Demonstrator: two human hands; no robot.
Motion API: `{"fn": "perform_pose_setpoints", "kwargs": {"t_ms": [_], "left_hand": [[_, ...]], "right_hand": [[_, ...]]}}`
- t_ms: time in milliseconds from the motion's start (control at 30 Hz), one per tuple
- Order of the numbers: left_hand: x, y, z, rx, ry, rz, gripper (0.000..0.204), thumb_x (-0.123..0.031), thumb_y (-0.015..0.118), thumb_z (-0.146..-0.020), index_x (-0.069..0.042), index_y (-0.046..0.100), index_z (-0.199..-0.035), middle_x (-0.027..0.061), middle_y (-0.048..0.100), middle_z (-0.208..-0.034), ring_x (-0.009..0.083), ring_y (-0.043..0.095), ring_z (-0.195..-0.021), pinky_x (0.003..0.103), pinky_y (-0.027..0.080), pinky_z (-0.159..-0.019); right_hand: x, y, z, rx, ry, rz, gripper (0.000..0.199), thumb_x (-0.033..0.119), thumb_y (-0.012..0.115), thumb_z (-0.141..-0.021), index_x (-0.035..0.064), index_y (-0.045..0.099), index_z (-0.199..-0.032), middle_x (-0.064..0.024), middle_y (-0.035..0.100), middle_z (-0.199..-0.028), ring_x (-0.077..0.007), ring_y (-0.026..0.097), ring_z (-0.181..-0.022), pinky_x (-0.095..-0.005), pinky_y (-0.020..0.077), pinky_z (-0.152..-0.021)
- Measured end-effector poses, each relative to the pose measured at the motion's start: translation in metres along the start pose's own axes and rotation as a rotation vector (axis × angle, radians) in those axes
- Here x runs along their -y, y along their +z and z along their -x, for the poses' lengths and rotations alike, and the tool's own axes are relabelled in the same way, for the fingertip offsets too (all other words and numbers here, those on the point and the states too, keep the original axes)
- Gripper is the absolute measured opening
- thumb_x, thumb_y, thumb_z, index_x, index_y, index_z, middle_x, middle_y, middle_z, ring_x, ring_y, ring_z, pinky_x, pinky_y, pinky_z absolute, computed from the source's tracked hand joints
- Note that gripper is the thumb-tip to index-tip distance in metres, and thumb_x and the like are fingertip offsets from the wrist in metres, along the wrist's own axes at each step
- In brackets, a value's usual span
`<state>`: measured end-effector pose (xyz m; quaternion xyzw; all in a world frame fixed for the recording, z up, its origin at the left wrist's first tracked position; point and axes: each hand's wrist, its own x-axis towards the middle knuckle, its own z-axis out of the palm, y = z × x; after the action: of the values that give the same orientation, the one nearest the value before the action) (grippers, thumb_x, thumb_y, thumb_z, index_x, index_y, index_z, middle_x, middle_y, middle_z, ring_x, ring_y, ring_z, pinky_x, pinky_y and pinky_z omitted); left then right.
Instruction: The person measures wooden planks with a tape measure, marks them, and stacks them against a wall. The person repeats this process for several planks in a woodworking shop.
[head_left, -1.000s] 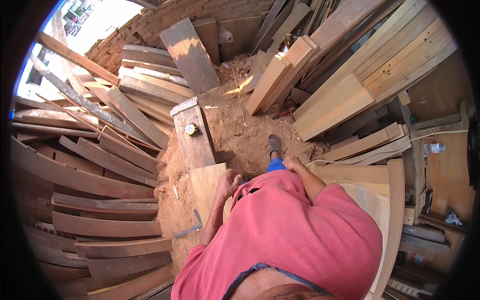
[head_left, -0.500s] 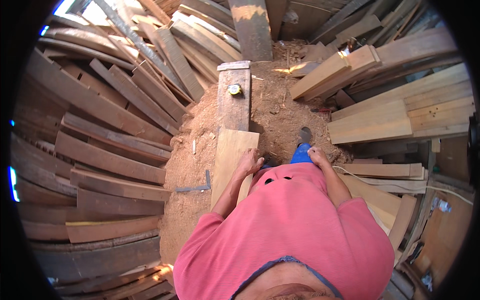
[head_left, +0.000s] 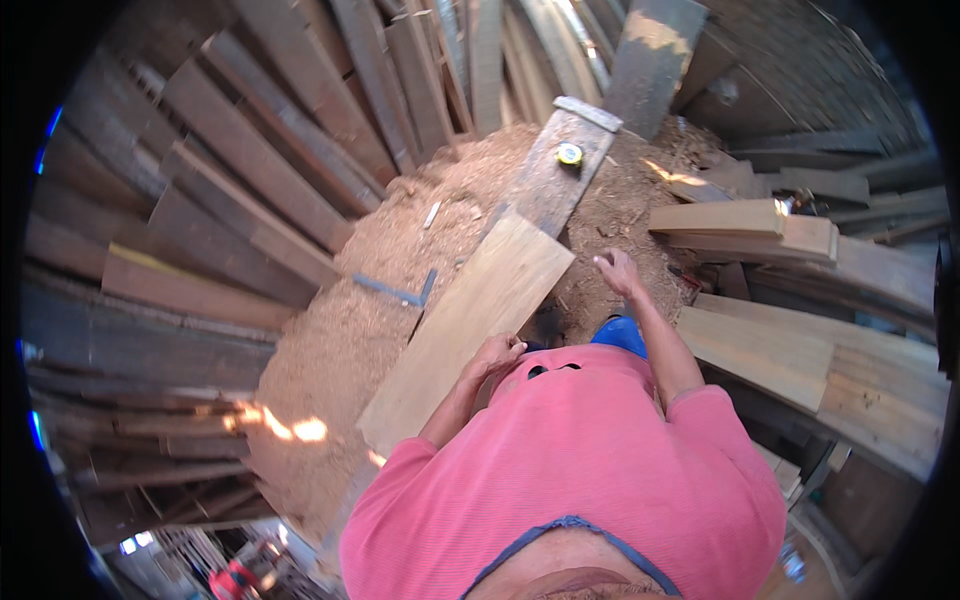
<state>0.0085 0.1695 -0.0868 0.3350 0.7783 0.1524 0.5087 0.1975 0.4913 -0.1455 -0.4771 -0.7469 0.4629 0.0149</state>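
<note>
A pale wooden board (head_left: 470,320) lies slantwise before me, its far end resting on a worn plank (head_left: 555,185). At the board's right edge, close to my lap, is my left hand (head_left: 498,351). Its fingers are curled, and what they hold, if anything, is hidden. My right hand (head_left: 619,273) reaches forward over the sawdust, right of the board's far end. Its fingers are loosely apart with nothing seen in them. A yellow and black tape measure (head_left: 569,155) sits on the worn plank. On the sawdust left of the board lies a carpenter's square (head_left: 395,291).
Sawdust (head_left: 310,370) covers the ground. Many dark boards (head_left: 250,160) lean along the left and back. Stacked timber (head_left: 740,235) and wide pale boards (head_left: 760,355) stand at my right. A figure in red (head_left: 232,580) shows at the lower left.
My view has swung left, so the surroundings appear turned clockwise. My right hand has moved forward from my blue-clad knee. The left hand has slid back along the board's edge.
</note>
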Motion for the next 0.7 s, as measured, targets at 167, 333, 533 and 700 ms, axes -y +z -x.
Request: {"fn": "perform_pose_setpoints", "kwargs": {"t_ms": [167, 333, 533, 700], "left_hand": [[0.039, 0.058, 0.068, -0.045, -0.252, 0.251, 0.037, -0.038, 0.066, -0.094, -0.004, 0.074, -0.108, 0.0131, 0.076, -0.100, 0.0243, 0.070, -0.092, 0.041, 0.055, -0.080], [0.082, 0.119, 0.112, -0.266, -0.454, 0.634, 0.047, -0.043, 0.066, -0.095, -0.005, 0.068, -0.122, 0.0146, 0.072, -0.113, 0.0275, 0.068, -0.102, 0.041, 0.055, -0.089], [0.117, 0.152, 0.110, -0.683, -0.656, 2.060, 0.083, -0.068, 0.066, -0.089, -0.010, 0.049, -0.147, 0.0154, 0.058, -0.140, 0.0328, 0.054, -0.130, 0.052, 0.045, -0.108], [0.135, 0.148, 0.124, -1.183, -0.225, 2.379, 0.084, -0.071, 0.064, -0.089, -0.017, 0.046, -0.151, 0.0104, 0.051, -0.150, 0.0353, 0.044, -0.140, 0.059, 0.035, -0.115]], "right_hand": [[0.083, 0.045, -0.086, 0.190, -0.117, 0.067, 0.064, 0.049, 0.067, -0.093, -0.0048, 0.064, -0.128, -0.0268, 0.070, -0.123, -0.0369, 0.068, -0.115, -0.0443, 0.0519, -0.099], [0.112, 0.091, -0.084, 0.304, -0.113, 0.223, 0.066, 0.050, 0.067, -0.094, -0.0084, 0.065, -0.125, -0.0294, 0.070, -0.120, -0.0386, 0.069, -0.112, -0.0454, 0.0527, -0.096], [0.091, 0.061, -0.051, 0.421, -0.149, 0.221, 0.063, 0.052, 0.066, -0.094, -0.0066, 0.070, -0.117, -0.0242, 0.074, -0.100, -0.0328, 0.072, -0.094, -0.0431, 0.0547, -0.083], [0.038, 0.016, 0.024, 0.601, 0.219, 0.073, 0.066, 0.057, 0.064, -0.095, -0.0034, 0.072, -0.120, -0.0180, 0.075, -0.105, -0.0244, 0.068, -0.095, -0.0406, 0.0536, -0.083]]}}
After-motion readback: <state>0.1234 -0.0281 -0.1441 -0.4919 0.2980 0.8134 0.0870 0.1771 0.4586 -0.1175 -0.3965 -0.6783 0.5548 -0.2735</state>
